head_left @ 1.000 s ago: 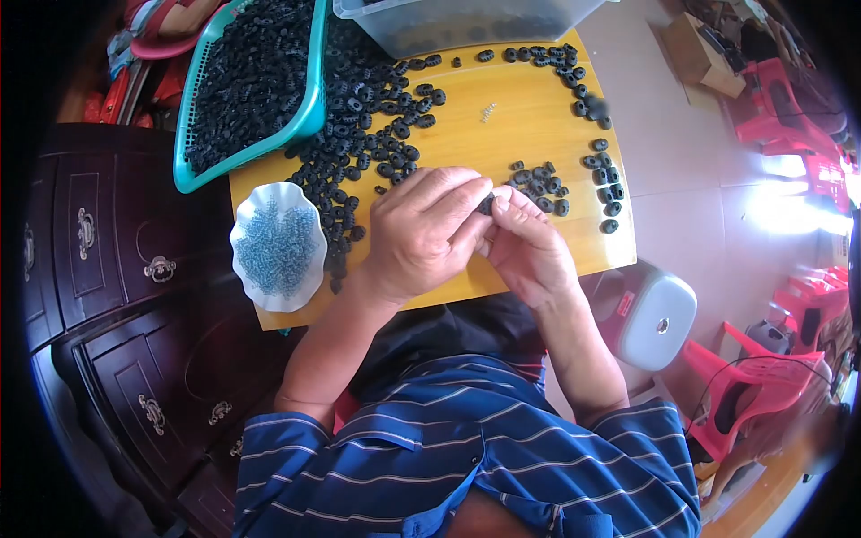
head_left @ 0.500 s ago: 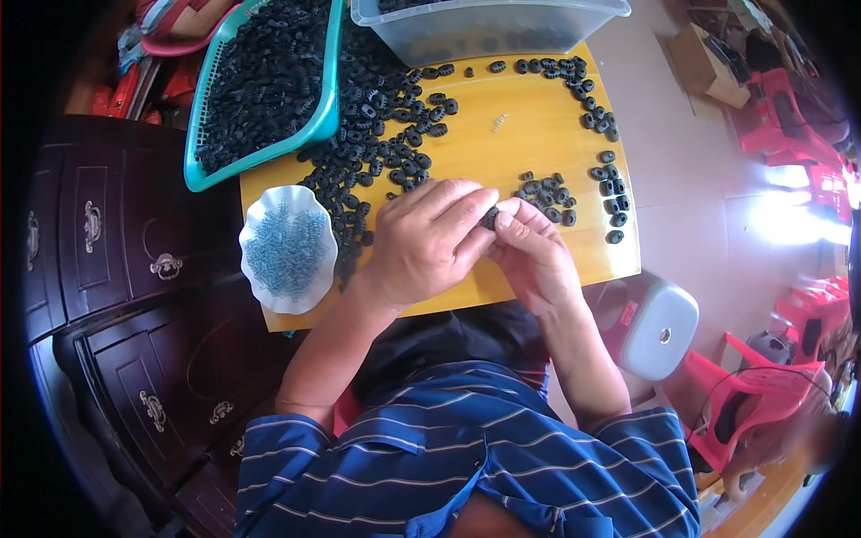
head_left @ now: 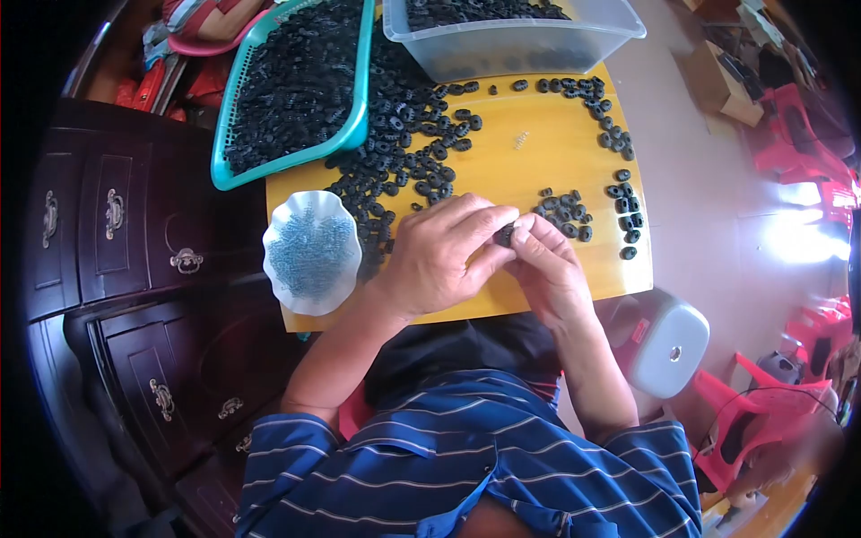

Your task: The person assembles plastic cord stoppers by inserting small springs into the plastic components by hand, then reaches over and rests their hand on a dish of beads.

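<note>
Above the front part of the yellow table (head_left: pixel 502 170), my left hand (head_left: pixel 439 255) and my right hand (head_left: pixel 552 260) meet, fingertips closed together. Between them they pinch a small black plastic cord lock (head_left: pixel 505 236), mostly covered by the fingers. Just beyond my right hand lies a small cluster of black plastic pieces (head_left: pixel 563 212). Left of my left hand stands a white wavy-edged bowl (head_left: pixel 269 235) holding many small, thin springs. A heap of black pieces (head_left: pixel 421 166) spreads over the table's left side.
A green basket (head_left: pixel 360 99) full of black parts stands at the back left, beside a clear plastic bin (head_left: pixel 520 49). More black pieces (head_left: pixel 625 202) line the right edge. A few tiny springs (head_left: pixel 521 140) lie mid-table. Dark drawers (head_left: pixel 134 206) stand left; pink chairs (head_left: pixel 717 412) right.
The whole view has shifted, so the table and basket appear slightly farther right and lower. Both hands stay together on the cord lock, with only slight finger movement.
</note>
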{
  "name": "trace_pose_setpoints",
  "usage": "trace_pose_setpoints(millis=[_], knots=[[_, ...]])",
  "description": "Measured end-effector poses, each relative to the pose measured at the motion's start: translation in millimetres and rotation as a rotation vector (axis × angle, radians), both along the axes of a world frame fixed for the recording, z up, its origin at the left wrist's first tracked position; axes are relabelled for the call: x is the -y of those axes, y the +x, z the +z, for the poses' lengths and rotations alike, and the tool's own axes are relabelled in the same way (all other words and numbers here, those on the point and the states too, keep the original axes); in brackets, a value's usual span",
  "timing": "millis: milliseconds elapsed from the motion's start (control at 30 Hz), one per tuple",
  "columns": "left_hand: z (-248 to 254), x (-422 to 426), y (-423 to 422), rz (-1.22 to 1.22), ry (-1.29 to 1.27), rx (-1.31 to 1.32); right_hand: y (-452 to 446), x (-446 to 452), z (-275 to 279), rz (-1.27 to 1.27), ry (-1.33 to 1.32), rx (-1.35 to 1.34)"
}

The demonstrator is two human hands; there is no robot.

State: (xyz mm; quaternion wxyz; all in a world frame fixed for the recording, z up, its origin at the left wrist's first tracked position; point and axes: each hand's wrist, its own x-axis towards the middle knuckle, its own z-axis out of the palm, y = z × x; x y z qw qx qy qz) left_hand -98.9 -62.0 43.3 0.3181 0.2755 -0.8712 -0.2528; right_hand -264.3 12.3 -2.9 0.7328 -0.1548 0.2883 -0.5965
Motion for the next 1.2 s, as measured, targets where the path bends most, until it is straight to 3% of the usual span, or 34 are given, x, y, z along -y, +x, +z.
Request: trace_pose_setpoints(millis=[133,267,433,467,567,700,867,1200], knots=[[5,13,13,0.126,0.010,0.000,1,0,3,0.032,0.036,-0.095],[27,46,39,0.408,0.063,0.013,1,-1,5,0.064,0.039,-0.172],[44,95,78,0.727,-0.416,-0.034,0,-2,0,0.065,0.008,-0.168],[47,96,82,0.707,-0.460,-0.031,0,-1,0,0.066,0.004,-0.166],[36,88,73,0.542,-0.279,-0.158,0,-1,1,0.063,0.023,-0.159],[15,66,48,0.465,-0.082,-0.009,-1,-1,0,0.069,0.016,-0.164],[-19,70,19,0.338,-0.148,0.084,0,-1,1,0.067,0.017,-0.159],[-57,101,-27,0.346,-0.181,0.307,-3,0,5,0.058,0.013,-0.160]])
